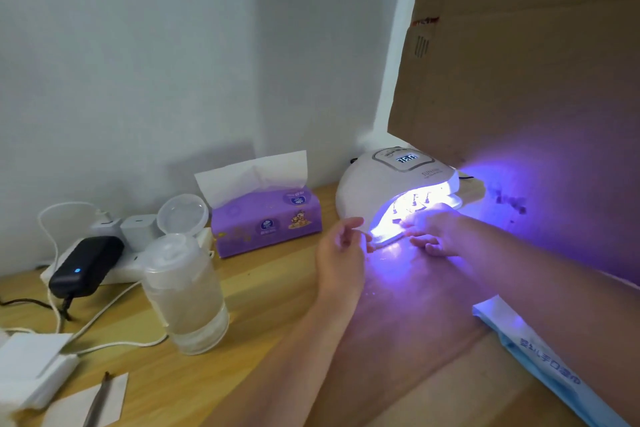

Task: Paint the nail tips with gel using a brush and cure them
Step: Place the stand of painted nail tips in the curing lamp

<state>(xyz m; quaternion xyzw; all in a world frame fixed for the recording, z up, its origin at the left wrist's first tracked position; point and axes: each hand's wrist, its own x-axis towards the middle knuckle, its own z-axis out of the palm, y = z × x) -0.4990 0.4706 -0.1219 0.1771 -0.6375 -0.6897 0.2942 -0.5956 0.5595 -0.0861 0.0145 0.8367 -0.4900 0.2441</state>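
While the lamp [398, 184] glows, its mouth faces both hands: the right hand [433, 229] lies at the opening beside the nail tips [420, 199] inside, fingers apparently loose; the left hand [341, 243] hovers slack, holding nothing.

"SUN" on curing lamp [398, 180], its display digits unclear

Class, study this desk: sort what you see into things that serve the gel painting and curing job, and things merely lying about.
Belongs to the job:
curing lamp, lit
nail tips inside it
brush on paper
left hand and right hand at the lamp's mouth

Lying about:
tissue box
power strip
plastic cup
blue packet
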